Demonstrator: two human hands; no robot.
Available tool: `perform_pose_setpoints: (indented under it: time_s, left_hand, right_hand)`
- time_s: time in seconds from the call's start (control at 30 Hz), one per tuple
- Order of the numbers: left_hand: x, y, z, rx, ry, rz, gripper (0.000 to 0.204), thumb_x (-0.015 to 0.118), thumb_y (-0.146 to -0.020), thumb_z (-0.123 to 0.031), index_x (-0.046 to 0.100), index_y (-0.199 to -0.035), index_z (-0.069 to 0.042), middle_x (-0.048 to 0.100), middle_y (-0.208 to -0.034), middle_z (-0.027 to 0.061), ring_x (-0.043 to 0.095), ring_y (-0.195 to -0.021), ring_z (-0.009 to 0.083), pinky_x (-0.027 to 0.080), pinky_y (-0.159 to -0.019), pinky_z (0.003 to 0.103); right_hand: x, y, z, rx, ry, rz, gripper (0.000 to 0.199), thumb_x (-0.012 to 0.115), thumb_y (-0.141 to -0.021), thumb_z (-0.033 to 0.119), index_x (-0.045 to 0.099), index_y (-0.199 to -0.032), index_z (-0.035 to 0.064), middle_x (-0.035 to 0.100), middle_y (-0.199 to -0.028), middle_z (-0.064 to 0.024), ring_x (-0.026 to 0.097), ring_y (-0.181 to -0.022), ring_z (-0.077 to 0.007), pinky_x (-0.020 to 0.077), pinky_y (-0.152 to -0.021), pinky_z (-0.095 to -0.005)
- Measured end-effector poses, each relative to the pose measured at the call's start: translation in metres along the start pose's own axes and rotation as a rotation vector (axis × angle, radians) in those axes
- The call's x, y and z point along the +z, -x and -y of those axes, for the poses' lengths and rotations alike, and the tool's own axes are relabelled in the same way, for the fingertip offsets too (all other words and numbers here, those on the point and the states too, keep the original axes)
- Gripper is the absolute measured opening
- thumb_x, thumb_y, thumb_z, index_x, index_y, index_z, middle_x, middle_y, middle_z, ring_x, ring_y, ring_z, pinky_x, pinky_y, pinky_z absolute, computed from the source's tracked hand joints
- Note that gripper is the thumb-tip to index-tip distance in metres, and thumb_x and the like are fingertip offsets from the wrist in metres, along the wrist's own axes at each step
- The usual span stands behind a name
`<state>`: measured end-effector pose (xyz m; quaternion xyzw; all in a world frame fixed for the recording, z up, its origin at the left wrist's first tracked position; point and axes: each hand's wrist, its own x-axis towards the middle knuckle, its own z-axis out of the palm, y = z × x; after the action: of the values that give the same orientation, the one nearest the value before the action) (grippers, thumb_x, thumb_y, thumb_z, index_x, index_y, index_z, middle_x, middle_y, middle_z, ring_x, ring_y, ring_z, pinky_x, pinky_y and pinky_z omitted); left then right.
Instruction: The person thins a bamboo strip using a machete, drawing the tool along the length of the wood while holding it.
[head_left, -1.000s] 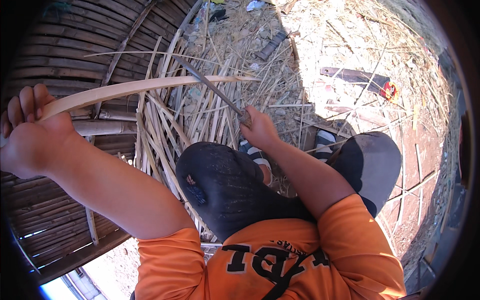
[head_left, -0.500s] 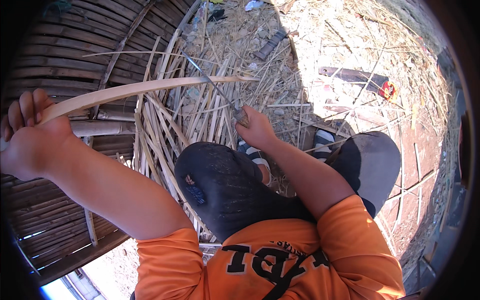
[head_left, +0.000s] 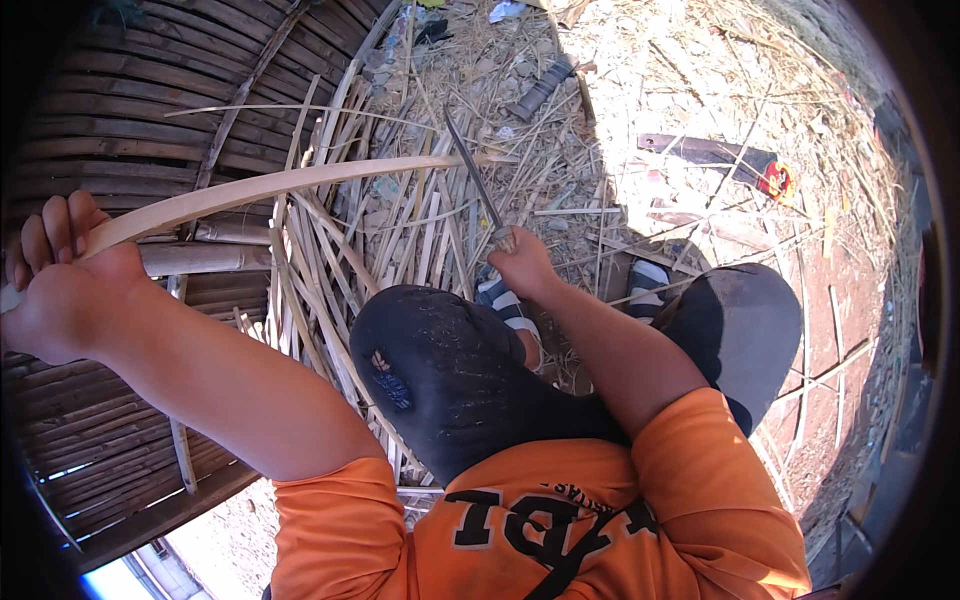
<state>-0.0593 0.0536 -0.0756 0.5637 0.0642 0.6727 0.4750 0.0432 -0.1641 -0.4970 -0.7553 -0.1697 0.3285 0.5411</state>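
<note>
Straw-littered ground lies beyond the right hand [head_left: 522, 265], gripping a knife [head_left: 478, 185] against a bamboo strip [head_left: 300, 185], whose near end the left hand [head_left: 60, 290] clutches.

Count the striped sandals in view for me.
2. One striped sandal sits just under the right hand that holds the knife, partly hidden behind the dark knee. The other sandal lies further right, by the second knee.

Sunlit straw-strewn dirt ground [head_left: 700, 90]
</note>
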Motion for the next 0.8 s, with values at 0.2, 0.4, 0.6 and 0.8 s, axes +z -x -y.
perform_pose_setpoints:
  time_s: [0.2,0.4,0.6,0.8]
  left_hand:
    - [-0.015,-0.007,-0.001,-0.021,0.114,0.076,0.023,0.038,-0.084,-0.028,0.028,-0.069,-0.014,0.023,-0.059,0.0014,0.020,-0.049,0.0138,0.018,-0.045,0.029]
    - [0.017,0.017,-0.004,0.026,0.038,-0.086,0.022,0.046,-0.077,-0.021,0.028,-0.065,-0.017,0.021,-0.058,-0.0010,0.018,-0.047,0.0121,0.017,-0.045,0.027]
    - [-0.001,0.007,-0.005,0.005,0.039,-0.062,0.021,0.047,-0.077,-0.021,0.030,-0.064,-0.017,0.021,-0.059,-0.0007,0.019,-0.048,0.0124,0.017,-0.045,0.028]
    - [0.019,0.022,-0.010,0.044,-0.093,-0.063,0.021,0.048,-0.077,-0.022,0.031,-0.065,-0.017,0.023,-0.058,-0.0007,0.020,-0.046,0.0123,0.018,-0.045,0.028]
  right_hand:
    - [-0.001,0.006,0.003,-0.014,0.340,-0.080,0.039,0.066,-0.081,0.017,0.062,-0.115,-0.0020,0.070,-0.099,-0.0293,0.067,-0.097,-0.0460,0.0525,-0.088,-0.0510]
    - [-0.031,-0.009,-0.062,0.229,0.397,-0.095,0.043,0.067,-0.080,0.021,0.063,-0.118,-0.0004,0.071,-0.101,-0.0284,0.067,-0.103,-0.0450,0.0519,-0.091,-0.0501]
    - [-0.003,0.006,0.019,-0.015,0.266,-0.041,0.042,0.069,-0.080,0.021,0.060,-0.114,-0.0021,0.068,-0.097,-0.0318,0.066,-0.098,-0.0472,0.0518,-0.087,-0.0515]
    - [-0.010,-0.006,-0.020,0.088,0.351,-0.077,0.049,0.070,-0.079,0.023,0.058,-0.120,-0.0023,0.068,-0.104,-0.0318,0.065,-0.103,-0.0467,0.0518,-0.090,-0.0504]
